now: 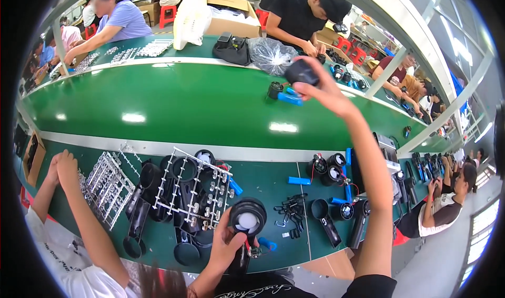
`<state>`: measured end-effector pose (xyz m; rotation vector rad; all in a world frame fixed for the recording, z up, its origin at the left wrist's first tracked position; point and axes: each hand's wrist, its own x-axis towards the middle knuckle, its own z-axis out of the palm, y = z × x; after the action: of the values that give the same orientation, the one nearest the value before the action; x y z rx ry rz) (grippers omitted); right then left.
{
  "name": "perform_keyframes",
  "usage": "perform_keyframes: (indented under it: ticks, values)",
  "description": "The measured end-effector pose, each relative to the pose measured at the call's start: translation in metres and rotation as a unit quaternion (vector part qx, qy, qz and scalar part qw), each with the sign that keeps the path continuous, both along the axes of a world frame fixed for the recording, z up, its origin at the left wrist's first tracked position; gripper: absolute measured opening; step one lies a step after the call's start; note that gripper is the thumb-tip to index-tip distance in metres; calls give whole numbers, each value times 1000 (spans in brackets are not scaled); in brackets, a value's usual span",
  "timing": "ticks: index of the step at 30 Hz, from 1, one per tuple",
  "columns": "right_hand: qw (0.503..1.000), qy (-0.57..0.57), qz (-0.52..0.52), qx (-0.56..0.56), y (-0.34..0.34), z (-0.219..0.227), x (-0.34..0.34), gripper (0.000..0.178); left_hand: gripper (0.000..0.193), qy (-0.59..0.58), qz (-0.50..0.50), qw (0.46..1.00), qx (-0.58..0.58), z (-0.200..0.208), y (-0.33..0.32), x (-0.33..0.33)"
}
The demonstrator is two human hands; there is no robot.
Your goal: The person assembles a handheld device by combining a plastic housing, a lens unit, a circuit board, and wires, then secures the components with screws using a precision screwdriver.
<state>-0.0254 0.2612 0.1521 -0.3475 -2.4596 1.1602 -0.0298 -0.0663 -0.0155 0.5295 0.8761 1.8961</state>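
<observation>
My left hand is closed around a round black housing with white pieces inside its opening. Just below it show a small green circuit board with red wire and a blue cylindrical battery. My right arm reaches out over the green conveyor belt. At its end, my right hand grips a dark, cup-shaped black part, slightly blurred. Near that hand, a black round unit with blue batteries lies on the belt.
Silvery part frames lie over black handled shells at the left. Small black clips are heaped mid-table. Black motor units with blue batteries stand right. A neighbour's hands are at far left; co-workers sit across the belt.
</observation>
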Motion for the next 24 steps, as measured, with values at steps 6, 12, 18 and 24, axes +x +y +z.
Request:
perform_keyframes:
  ticks: [6, 12, 18, 24]
  values:
    - [987, -50, -36, 146, -13, 8, 89, 60, 48, 13, 47, 999, -23, -4, -18, 6]
    - [909, -275, -181, 257, -1, -59, 178, 62, 46, 43, 28, 998, -36, 1, -11, 17]
    - [817, -416, -223, 331, 21, -104, 205, 72, 61, 90, 42, 993, -67, 6, -3, 28]
    - [834, -176, -258, 456, -40, -77, 204, 52, 62, 88, 55, 992, -72, 13, 2, 37]
